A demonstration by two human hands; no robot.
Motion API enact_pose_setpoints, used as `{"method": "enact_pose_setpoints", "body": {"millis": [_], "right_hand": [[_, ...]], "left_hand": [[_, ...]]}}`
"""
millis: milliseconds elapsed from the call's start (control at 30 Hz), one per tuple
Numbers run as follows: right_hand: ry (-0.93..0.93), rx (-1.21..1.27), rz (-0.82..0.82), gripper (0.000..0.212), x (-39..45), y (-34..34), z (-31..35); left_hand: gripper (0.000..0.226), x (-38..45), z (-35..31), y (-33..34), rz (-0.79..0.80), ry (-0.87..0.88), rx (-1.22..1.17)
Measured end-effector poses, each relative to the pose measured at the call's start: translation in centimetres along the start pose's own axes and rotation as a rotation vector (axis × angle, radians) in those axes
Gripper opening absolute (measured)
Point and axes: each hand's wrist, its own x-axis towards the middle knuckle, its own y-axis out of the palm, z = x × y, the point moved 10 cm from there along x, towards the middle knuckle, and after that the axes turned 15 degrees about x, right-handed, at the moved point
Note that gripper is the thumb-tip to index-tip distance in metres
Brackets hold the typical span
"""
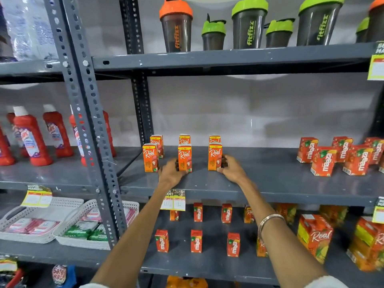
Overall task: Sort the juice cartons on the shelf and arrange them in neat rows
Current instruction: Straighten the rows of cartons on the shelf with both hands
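Juice cartons, the small orange "Real" paper boxes, stand on the grey metal middle shelf in three files of two, front ones hiding most of those behind. From the head camera I see my left hand cupped around the base of the middle front carton, fingers curled on its left side, apparently squaring it to the row. My right hand wraps the lower right edge of the right front carton, fingers closed on it, I judge to keep the gaps even. The left front carton stands free. Red "Maaza" cartons sit loosely clustered well apart at the shelf's right end, probably kept separate by brand and awaiting straightening.
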Motion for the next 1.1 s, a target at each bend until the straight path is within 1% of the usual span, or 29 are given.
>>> {"method": "enact_pose_setpoints", "body": {"millis": [133, 433, 733, 1100], "right_hand": [[-0.002, -0.020, -0.004, 0.047, -0.5, 0.0, 0.0], [-0.020, -0.040, -0.014, 0.044, -1.3, -0.4, 0.2], [0.013, -0.017, -0.009, 0.049, -1.3, 0.0, 0.3], [0.035, -0.029, -0.014, 0.047, -1.6, 0.1, 0.2]], "left_hand": [[0.029, -0.4, 0.0, -0.1, -0.006, 0.014, 0.047], [0.030, -1.0, -0.6, 0.1, 0.025, 0.039, 0.098], [0.031, -1.5, -1.0, 0.0, 0.047, 0.039, 0.105], [0.032, -1.5, -0.9, 0.2, 0.059, 0.035, 0.106]]}}
